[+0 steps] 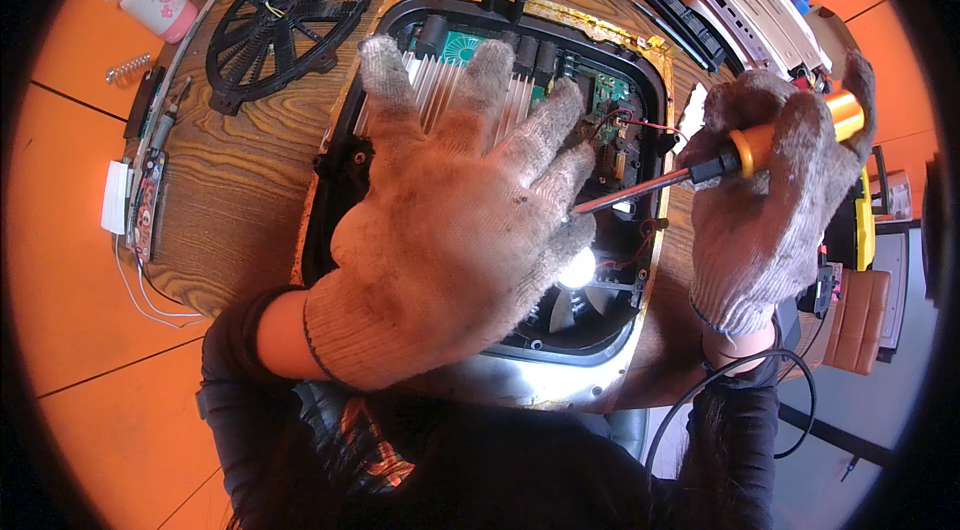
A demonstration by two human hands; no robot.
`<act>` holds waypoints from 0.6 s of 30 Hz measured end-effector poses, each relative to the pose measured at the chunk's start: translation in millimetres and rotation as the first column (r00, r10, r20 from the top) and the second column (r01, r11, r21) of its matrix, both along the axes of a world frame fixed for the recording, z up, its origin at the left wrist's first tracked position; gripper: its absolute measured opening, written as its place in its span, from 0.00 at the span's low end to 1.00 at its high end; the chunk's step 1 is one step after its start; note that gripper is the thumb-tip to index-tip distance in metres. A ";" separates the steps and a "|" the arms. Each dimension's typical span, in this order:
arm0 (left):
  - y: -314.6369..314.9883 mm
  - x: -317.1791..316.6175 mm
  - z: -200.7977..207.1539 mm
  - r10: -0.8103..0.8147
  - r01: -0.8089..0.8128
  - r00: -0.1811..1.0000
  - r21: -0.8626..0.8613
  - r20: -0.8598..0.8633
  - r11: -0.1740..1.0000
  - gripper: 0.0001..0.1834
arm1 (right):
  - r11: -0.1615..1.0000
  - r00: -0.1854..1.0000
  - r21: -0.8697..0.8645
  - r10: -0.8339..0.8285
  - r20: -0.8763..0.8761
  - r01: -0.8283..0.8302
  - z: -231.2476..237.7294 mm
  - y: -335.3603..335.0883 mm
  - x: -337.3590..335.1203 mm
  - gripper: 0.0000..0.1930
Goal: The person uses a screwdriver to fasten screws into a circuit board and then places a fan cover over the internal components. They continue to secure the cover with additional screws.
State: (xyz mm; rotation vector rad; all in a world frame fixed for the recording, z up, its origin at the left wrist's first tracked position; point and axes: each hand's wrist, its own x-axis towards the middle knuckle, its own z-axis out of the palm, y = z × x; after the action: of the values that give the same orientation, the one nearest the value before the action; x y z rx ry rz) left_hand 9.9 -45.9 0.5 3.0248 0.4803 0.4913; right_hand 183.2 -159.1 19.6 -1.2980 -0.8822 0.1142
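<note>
Opened appliance [641,302] lies beneath the gloved, spread left hand [450,220] while the right hand [765,210], wrapped around a screwdriver [752,150], would best keep its shaft [640,191] steady.

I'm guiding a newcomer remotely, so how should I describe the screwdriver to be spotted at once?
On the wooden table, find the open appliance. Just right of it is the gloved right hand; the screwdriver is in its grip, shaft slanting down-left toward the left hand. Its orange handle sets it apart from the greyish gloves.
</note>
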 end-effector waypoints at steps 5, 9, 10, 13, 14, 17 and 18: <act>-4.6 -1.7 -2.0 0.049 -0.052 0.997 0.058 0.057 0.997 0.20 | 0.952 0.582 -0.235 0.079 0.809 0.198 4.9 -33.0 20.5 0.34; -4.7 -3.1 -4.1 0.148 -0.139 0.989 0.283 -0.008 0.949 0.19 | 0.965 0.944 -0.004 0.259 0.205 -0.264 -7.6 -56.5 26.7 0.37; -3.1 -3.9 -4.5 0.157 -0.143 0.987 0.259 -0.036 0.955 0.20 | 0.966 0.956 0.034 0.247 0.160 -0.255 -10.6 -59.0 27.0 0.36; -2.2 0.4 -7.7 0.136 -0.105 0.982 0.221 -0.130 0.970 0.23 | 0.977 0.980 0.091 0.185 0.069 -0.191 -13.5 -58.4 24.7 0.35; -1.9 2.4 -9.3 0.121 -0.083 0.980 0.223 -0.160 0.971 0.25 | 0.981 0.985 0.102 0.163 0.051 -0.167 -12.8 -55.4 23.8 0.34; 1.0 9.6 -13.5 0.067 -0.018 0.973 0.220 -0.219 0.975 0.28 | 0.987 0.994 0.122 0.106 0.022 -0.108 -9.9 -43.1 19.7 0.33; 2.4 9.7 -13.6 0.053 -0.007 0.975 0.206 -0.218 0.979 0.29 | 0.987 0.995 0.130 0.094 0.017 -0.095 -8.8 -39.2 18.1 0.32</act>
State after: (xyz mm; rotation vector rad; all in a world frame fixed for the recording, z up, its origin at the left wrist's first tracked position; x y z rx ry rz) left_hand 19.6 -43.5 -13.1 3.2946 0.5172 0.2137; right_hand 201.3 -198.3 10.8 -1.1357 -0.9452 0.1218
